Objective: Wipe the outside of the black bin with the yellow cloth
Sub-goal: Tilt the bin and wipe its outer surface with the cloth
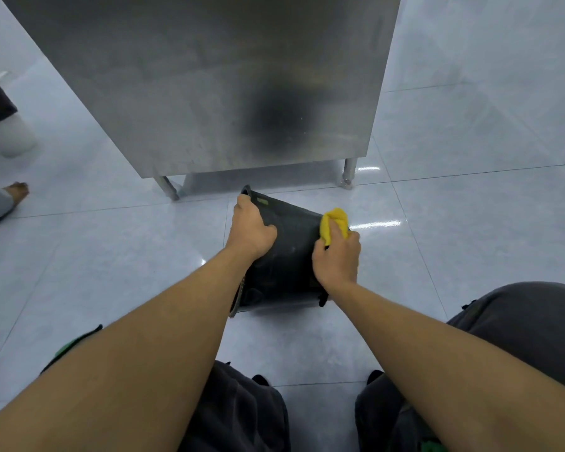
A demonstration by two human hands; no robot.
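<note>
The black bin (286,256) lies tipped on the tiled floor, its side facing up at me. My left hand (250,228) grips the bin's far left edge and steadies it. My right hand (338,259) is closed around the bunched yellow cloth (333,223), which presses against the bin's upper right side. A small green label sits near the bin's far edge. My forearms hide part of the bin's near side.
A stainless steel cabinet (209,79) on short legs stands just behind the bin. Another person's bare foot (16,190) and a white container (12,138) are at the far left. My knees in dark trousers (535,318) flank the near floor.
</note>
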